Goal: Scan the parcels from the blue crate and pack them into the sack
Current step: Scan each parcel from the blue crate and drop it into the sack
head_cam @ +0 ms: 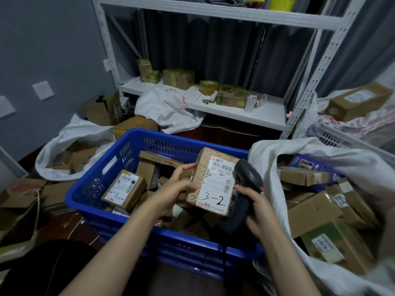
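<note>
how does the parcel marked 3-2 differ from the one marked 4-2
The 3-2 parcel is held in the left hand; the 4-2 parcel lies in the blue crate. The 3-2 parcel has printed tape down its side; the 4-2 parcel looks plain brown. Both carry white labels with handwritten numbers.

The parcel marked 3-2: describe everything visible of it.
The parcel is a brown cardboard box with printed lettering along its left side and a white shipping label bearing barcodes and handwritten 3-2. The left hand grips its left side, holding it tilted, label up, above the blue crate. The scanner, gripped by the right hand, is beside its right edge.
</note>
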